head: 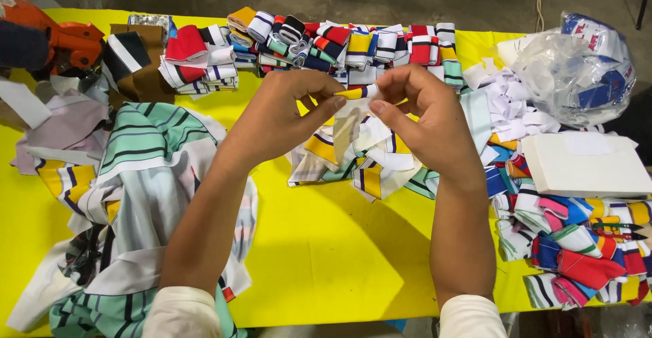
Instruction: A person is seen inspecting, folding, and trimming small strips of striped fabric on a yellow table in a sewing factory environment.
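Two bare hands are meeting above a yellow table [326, 256]. The left hand [282, 117] and right hand [424, 117] are each pinching one end of a small striped cloth strip [358, 93], holding it over a loose pile of cloth pieces [367, 161].

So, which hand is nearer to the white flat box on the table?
Right. The right hand is just left of the white flat box; the left hand is farther left, beyond the striped fabric strip both pinch.
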